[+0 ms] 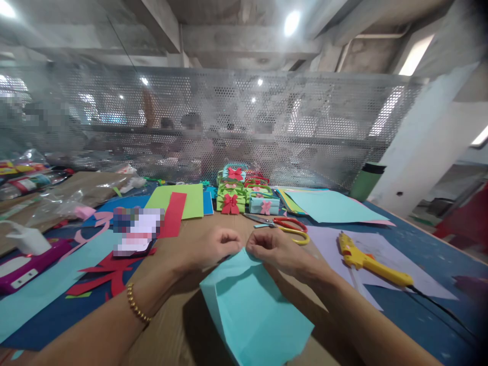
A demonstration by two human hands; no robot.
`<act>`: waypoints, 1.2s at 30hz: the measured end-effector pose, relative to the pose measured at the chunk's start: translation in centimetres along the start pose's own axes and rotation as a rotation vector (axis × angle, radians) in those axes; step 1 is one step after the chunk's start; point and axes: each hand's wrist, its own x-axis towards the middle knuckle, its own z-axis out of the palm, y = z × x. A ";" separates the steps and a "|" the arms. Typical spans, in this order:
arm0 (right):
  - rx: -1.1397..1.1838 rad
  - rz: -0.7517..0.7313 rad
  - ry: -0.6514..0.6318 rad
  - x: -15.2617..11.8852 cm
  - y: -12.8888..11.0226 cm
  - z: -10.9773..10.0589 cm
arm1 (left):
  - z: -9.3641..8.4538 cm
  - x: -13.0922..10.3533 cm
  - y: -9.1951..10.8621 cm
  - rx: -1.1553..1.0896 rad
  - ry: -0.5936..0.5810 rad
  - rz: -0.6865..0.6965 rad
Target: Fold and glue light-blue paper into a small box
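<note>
A folded light-blue paper bag (255,310) is tilted toward me above the brown board. My left hand (218,246) pinches the far edge of the paper between thumb and fingers. Close beside it, my right hand (272,249) pinches the same edge, with the fingertips of both hands almost touching. Just beyond my right hand lie scissors (292,224) with red and yellow handles. Small paper handbags (231,203) with bows, green and light blue, stand in rows farther back.
A yellow glue gun (373,264) with a black cord rests on pale purple paper at right. Light-blue sheets (331,206) and a green bottle (368,181) are behind it. At left lie a phone (139,234), red scraps (110,274), green paper (190,198) and a purple power strip (32,267).
</note>
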 end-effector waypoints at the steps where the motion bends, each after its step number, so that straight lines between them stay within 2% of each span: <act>1: -0.010 0.000 0.010 0.0 0.0 0.0 | 0.0 0.0 -0.1 0.001 0.014 -0.009; 5: -0.069 -0.005 0.046 0.0 -0.2 -0.1 | 0.3 0.1 -0.2 0.018 0.055 -0.006; 10: -0.140 -0.013 0.077 -0.2 -0.5 0.2 | 0.9 -0.3 1.0 0.066 0.092 0.032; 14: -0.153 -0.020 0.091 -0.2 -0.7 0.1 | 0.6 -0.4 1.6 0.105 0.107 0.063; 20: -0.105 -0.006 0.041 0.0 -0.8 -0.8 | 0.2 -0.3 1.3 0.111 0.110 0.066; 28: -0.119 -0.019 0.012 0.1 -0.1 -0.3 | 0.6 -0.1 0.6 0.063 0.088 0.076; 32: -0.170 -0.037 0.048 0.0 -0.5 -0.2 | 0.7 0.0 0.0 -0.024 0.079 0.037; 36: -0.232 -0.054 0.091 -0.3 -1.2 0.1 | 0.7 0.0 0.4 0.013 0.077 0.116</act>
